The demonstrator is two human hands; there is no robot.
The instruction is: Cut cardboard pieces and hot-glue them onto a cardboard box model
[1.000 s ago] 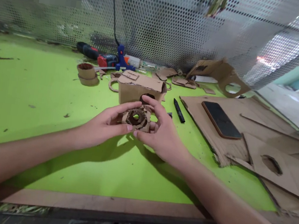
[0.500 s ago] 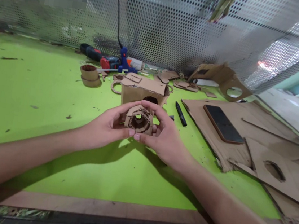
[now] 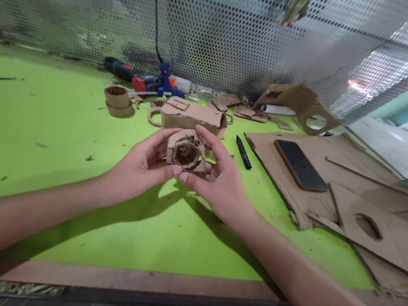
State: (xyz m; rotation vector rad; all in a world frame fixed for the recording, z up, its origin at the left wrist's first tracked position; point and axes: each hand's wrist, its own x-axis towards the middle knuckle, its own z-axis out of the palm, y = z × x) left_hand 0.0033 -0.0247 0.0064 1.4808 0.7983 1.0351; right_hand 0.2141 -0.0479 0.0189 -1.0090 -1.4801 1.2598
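Note:
Between my two hands is a short, many-sided cardboard tube [image 3: 173, 150], its open end with ragged inner edges facing me. My left hand [image 3: 147, 158] grips its left side, thumb at the lower edge. My right hand [image 3: 219, 175] closes round the right side, index finger over the top and thumb underneath. Both thumb tips nearly meet below the opening. Just behind stands a cardboard box [image 3: 194, 113] with a small strip on its top and loops at its sides; my hands and the tube hide its lower front.
A black marker [image 3: 243, 153] lies right of my hands. Farther right, a phone [image 3: 301, 166] rests on cardboard sheets [image 3: 280, 167]. Behind are a cardboard ring [image 3: 120, 103], a blue glue gun [image 3: 166, 81], a red-black power tool [image 3: 138, 79] and scraps against a perforated metal panel [image 3: 219, 31].
The tube has tilted and turned slightly in my hands, so less light shows through its opening. My right index finger has lifted a little. The whole view has shifted slightly.

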